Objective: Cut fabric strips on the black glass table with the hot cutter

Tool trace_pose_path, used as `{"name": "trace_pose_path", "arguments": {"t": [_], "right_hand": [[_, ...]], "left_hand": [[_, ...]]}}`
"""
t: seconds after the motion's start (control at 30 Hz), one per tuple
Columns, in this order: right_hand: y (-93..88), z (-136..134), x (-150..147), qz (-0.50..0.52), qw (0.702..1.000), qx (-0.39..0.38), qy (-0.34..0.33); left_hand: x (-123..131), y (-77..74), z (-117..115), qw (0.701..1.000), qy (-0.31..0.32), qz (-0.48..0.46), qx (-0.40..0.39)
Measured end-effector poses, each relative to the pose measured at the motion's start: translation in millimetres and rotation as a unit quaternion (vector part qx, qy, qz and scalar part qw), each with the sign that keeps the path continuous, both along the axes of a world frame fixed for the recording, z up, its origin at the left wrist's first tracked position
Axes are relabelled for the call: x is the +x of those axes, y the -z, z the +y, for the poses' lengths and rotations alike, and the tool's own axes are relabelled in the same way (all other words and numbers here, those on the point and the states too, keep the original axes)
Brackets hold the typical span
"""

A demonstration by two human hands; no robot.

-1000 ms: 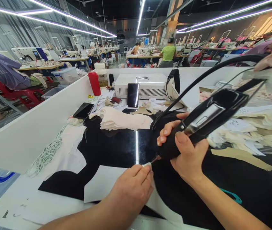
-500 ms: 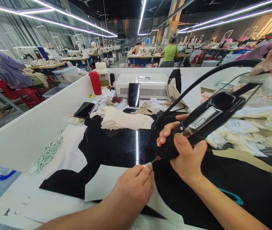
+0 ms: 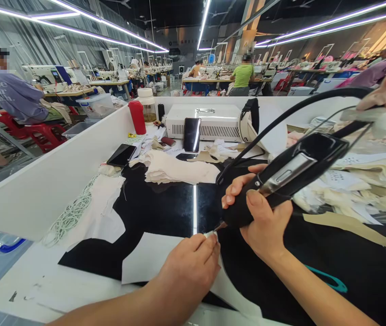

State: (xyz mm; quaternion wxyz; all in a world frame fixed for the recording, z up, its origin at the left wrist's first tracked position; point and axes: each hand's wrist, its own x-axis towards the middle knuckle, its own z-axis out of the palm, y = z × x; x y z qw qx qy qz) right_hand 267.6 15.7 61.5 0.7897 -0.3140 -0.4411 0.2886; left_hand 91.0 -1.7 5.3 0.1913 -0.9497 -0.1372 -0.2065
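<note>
Sheet, thin, white, best kept taut: pinched by left fingers beside elongated black tool, clasped by right fingers.

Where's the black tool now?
The black tool is right of centre in the head view, held in the right hand, its tip near the left hand.

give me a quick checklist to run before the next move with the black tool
1. Right hand wrapped around the black tool: ok
2. Left hand on the white piece: ok
3. Cord clear of the left hand: ok, it arcs above
4. Cream cloth stack apart from the tool's tip: ok
5. Tip touching the white piece: cannot tell, too small
</note>
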Motion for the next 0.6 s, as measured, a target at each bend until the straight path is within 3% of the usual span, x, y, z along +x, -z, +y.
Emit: {"name": "trace_pose_path", "arguments": {"t": [0.6], "right_hand": [[3.5,-0.1,-8.1,-0.008,1.0,0.001,-0.011]], "left_hand": [[0.9,8.3,0.9,1.0,-0.003,0.012,-0.014]]}}
